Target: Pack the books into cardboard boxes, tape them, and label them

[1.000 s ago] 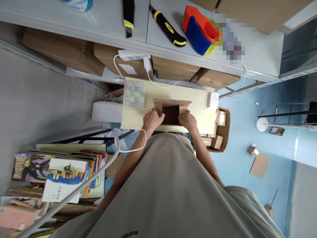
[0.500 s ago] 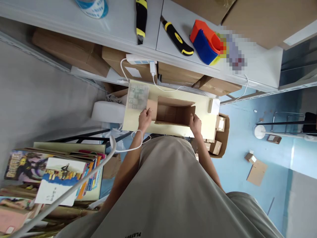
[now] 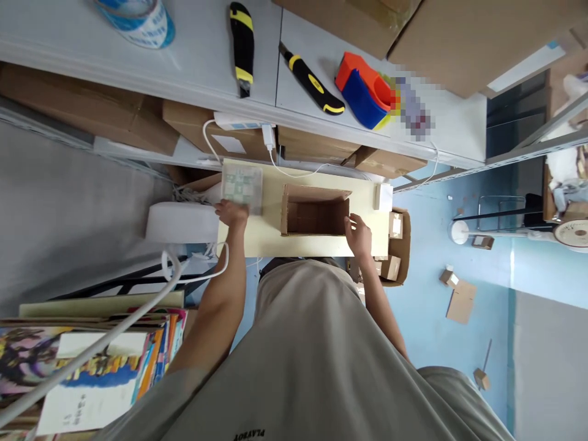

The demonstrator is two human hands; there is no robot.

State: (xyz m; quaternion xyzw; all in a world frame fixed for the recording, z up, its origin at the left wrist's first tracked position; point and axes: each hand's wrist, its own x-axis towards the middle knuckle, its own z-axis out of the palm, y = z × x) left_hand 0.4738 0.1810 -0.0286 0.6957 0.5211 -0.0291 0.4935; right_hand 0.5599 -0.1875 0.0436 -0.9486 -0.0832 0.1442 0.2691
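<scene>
An open cardboard box (image 3: pixel 316 228) stands on a pale yellow table (image 3: pixel 275 248), its hollow inside facing up. My right hand (image 3: pixel 359 237) is at the box's right wall, fingers loosely parted and touching or nearly touching its edge. To the left lies a flat, clear plastic packet or case (image 3: pixel 250 184) with a green pattern. Over its near edge is my left hand (image 3: pixel 233 214), thumb and fingers apart; whether it presses on the packet I cannot tell.
A small white box (image 3: pixel 384 196) stands at the table's right end. Two utility knives (image 3: pixel 242 46), a tape dispenser (image 3: pixel 365 92) and a blue-white tape roll (image 3: pixel 142 24) lie on the shelf above. A white cable (image 3: pixel 220 269) loops by my left forearm.
My hands have folded the box's end flaps outward, opening it. My left hand then left the box and moved left to the plastic packet; my right hand loosened at the right wall.
</scene>
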